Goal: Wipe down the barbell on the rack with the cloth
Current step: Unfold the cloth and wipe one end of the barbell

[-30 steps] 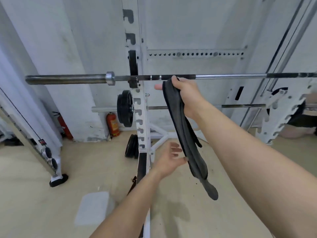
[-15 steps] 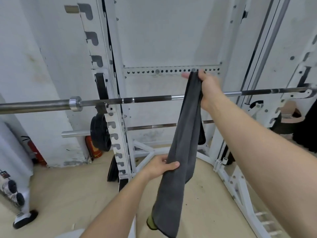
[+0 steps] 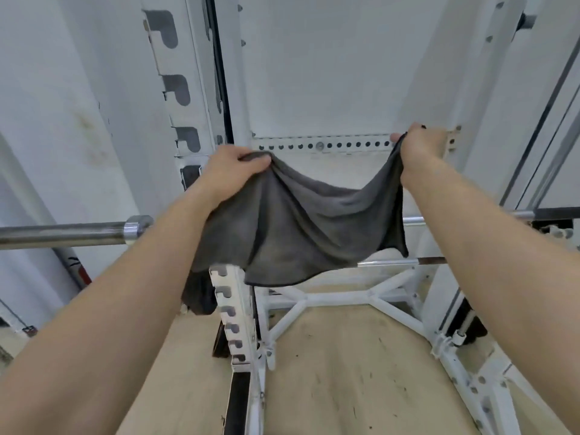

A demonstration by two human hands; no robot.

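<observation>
Barbell (image 3: 72, 233) rests level across the white rack (image 3: 233, 296), its steel sleeve and collar showing at the left and a short length of its shaft again at the far right; the middle stretch is hidden behind the cloth (image 3: 301, 221). That dark grey cloth hangs spread between the two hands, held above and in front of the bar, and whether its sagging lower edge touches the bar cannot be told from this angle.

Left hand (image 3: 233, 166) has its grip pressed together on one upper corner, fingers curled over a bunched fold. Right hand (image 3: 420, 142) pinches the opposite upper corner, thumb and fingers closed on the edge. The hands are well apart, so the cloth opens into a broad sheet with a slack dip in the middle (a sensible way to get plenty of fabric onto a long thin bar).

Holding it wide and high looks like preparation for draping it over the shaft, so the fabric can wrap around the steel rather than only brush one side. The bar lies below both hands, between the forearms. Wiping has likely not begun; lowering the cloth onto the shaft and closing the hands around it seems the next need.

A second, thinner bar (image 3: 401, 262) sits lower on the rack.
</observation>
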